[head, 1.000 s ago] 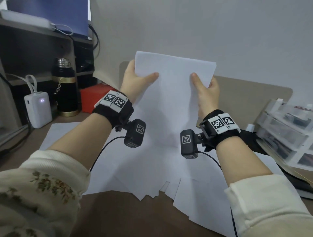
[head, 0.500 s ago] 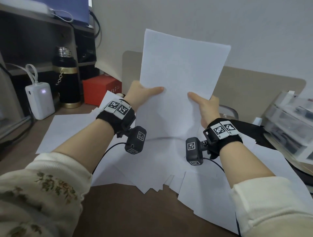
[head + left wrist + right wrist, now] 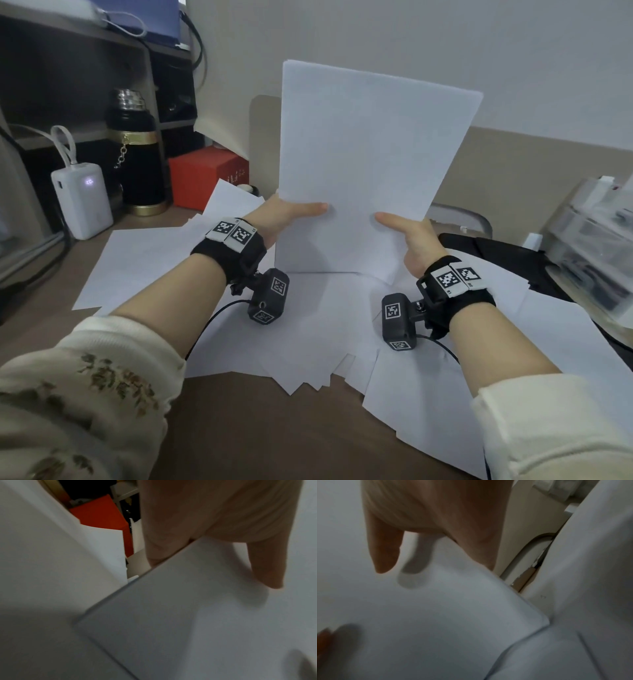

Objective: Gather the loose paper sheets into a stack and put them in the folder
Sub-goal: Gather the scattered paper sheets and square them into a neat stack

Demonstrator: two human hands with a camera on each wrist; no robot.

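Observation:
A stack of white paper sheets [image 3: 366, 157] stands upright on its lower edge over the desk. My left hand [image 3: 287, 216] grips its left side, thumb across the front and fingers behind. My right hand [image 3: 407, 236] grips the right side the same way. In the left wrist view the thumb [image 3: 267, 566] lies on the stack [image 3: 197, 622]; in the right wrist view the thumb [image 3: 385, 550] lies on the stack [image 3: 436, 615]. Several loose sheets [image 3: 308, 342] lie spread on the desk beneath. A dark folder [image 3: 493, 253] lies at the right, partly under paper.
A black flask [image 3: 137, 154], a white power bank [image 3: 82, 198] and a red box [image 3: 209, 178] stand at the back left. Clear plastic drawers [image 3: 592, 246] sit at the right. The brown desk [image 3: 257, 428] shows near the front edge.
Both hands have tilted the stack up from a slant to upright and slid down towards its lower edge. The stack now stands on the loose sheets.

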